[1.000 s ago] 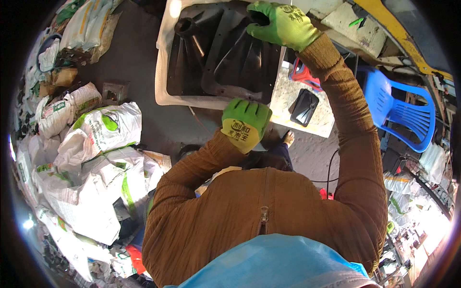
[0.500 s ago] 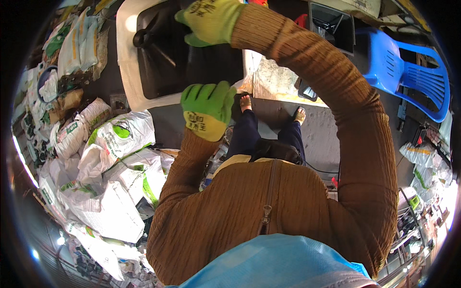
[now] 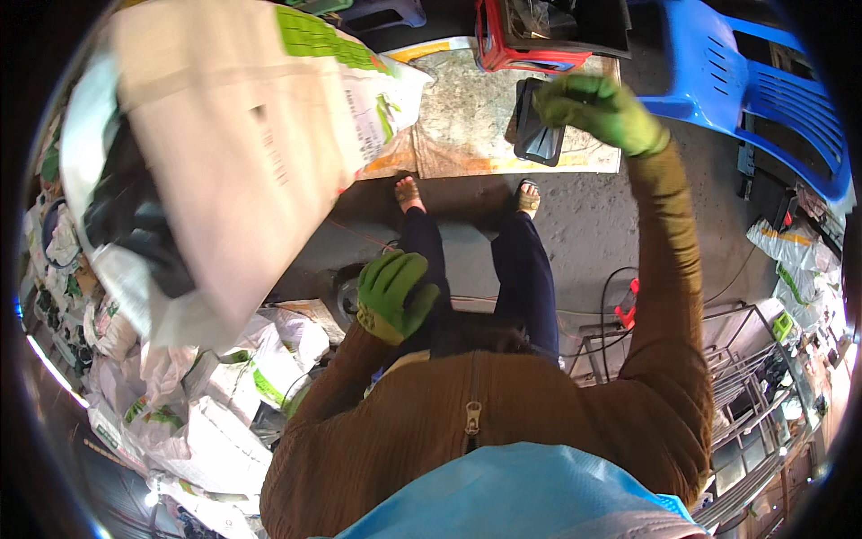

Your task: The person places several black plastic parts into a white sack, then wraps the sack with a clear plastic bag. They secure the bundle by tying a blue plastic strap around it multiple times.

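My left hand (image 3: 392, 296), in a green-coated work glove, hovers in front of my waist with its fingers loosely bent, thumb apart, holding nothing. My right hand (image 3: 603, 110), gloved the same way, is raised at the right over the edge of a black plastic tray-like piece (image 3: 540, 144); its fingers are half curled, with nothing visible in them. A big white woven sack (image 3: 242, 117) with green print leans at the left, blurred and clear of both hands. Black pieces (image 3: 139, 216) show at its opening, their kind hard to make out.
The black piece lies on a worn pale sheet (image 3: 467, 112) before my feet. Beyond it are a red stool (image 3: 492, 45) and a dark bin (image 3: 575, 27). A blue plastic chair (image 3: 709, 72) stands right. White sacks (image 3: 215, 422) crowd the left; a metal rack (image 3: 745, 404) is at lower right.
The wide opening with dark contents ahead of me is gone from there; the sack now leans at the left. My right hand has moved right and nearer, my left hand lower.
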{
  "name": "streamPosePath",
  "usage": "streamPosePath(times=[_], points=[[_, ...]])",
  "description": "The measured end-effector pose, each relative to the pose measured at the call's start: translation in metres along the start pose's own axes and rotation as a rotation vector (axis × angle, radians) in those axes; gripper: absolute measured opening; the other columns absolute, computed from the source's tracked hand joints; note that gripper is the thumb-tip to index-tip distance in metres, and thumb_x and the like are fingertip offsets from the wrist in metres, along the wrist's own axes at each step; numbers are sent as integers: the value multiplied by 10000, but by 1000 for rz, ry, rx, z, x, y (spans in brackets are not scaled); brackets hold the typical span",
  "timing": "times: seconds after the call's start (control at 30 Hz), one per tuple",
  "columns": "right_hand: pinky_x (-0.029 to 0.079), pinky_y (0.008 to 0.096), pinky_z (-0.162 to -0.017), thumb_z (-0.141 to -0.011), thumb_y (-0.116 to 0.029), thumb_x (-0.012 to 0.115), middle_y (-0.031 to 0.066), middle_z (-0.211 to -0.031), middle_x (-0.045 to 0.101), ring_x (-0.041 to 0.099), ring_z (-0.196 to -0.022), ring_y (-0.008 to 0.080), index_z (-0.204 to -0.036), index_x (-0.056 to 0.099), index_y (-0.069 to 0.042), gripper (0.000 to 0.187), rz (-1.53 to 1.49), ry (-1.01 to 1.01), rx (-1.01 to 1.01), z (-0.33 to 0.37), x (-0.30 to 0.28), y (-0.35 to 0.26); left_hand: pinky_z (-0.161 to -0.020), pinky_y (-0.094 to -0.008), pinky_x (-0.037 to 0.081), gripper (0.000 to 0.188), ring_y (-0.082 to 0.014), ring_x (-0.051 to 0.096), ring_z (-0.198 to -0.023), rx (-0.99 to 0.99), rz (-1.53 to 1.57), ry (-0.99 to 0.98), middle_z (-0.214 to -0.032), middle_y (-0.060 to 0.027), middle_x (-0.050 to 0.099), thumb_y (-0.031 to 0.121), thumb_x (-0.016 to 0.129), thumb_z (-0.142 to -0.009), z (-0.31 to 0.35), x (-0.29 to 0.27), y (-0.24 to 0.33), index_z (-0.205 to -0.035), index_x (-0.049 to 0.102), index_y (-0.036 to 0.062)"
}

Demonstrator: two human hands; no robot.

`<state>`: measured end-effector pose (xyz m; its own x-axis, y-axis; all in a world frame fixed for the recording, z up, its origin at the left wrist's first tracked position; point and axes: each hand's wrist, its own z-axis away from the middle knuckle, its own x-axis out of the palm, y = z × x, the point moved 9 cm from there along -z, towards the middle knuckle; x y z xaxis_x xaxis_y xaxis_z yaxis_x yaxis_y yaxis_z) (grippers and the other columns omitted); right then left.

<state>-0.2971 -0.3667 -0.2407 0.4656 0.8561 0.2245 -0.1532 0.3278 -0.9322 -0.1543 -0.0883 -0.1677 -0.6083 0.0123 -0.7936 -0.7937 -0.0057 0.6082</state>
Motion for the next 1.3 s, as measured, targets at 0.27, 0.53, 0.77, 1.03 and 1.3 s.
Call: streamPosePath(times=[0.27,0.53,0.77,1.03,1.3], points=[[415,427,-933,-712,-260,682,192,-1376,322,455,-1163,361,-1397,217,-260,828,1115,395,853,9,-183,480,-860,-438,410,436,-362,515,-1015,-567,70,-322,-1097,-176,557,228,658,-736,113,191,-149,-1103,538,27],[458,434,-815,-735,-216,631,171,-1135,505,561,-964,354,-1137,512,-191,420,976,478,652,-12,-162,498,-932,-361,386,573,-271,497,-1107,-1488,629,-236,-1175,-159,539,317,658,-766,286,252,-203,-1208,487,-4],[490,307,-655,-648,-158,760,63,-906,547,589,-739,195,-1001,611,-135,384,875,536,38,50,-23,185,-746,-303,452,408,-177,540,-910,-1517,1485,740,-1087,-23,549,425,376,-931,234,161,-234,-1186,494,129],[493,274,-698,-673,-115,731,88,-1041,583,576,-842,178,-1109,567,5,481,255,615,-644,104,96,-279,-1020,-422,203,664,-212,310,-1250,-1041,1441,1503,-1412,-13,287,597,352,-859,191,-142,-226,-1389,257,207],[458,248,-718,-715,-102,663,90,-889,616,584,-790,150,-1026,608,-1,332,1040,16,-643,-87,387,-428,-699,-292,461,368,-215,599,-829,-753,234,849,-968,-86,627,362,576,-828,147,-346,-167,-1075,595,89]])
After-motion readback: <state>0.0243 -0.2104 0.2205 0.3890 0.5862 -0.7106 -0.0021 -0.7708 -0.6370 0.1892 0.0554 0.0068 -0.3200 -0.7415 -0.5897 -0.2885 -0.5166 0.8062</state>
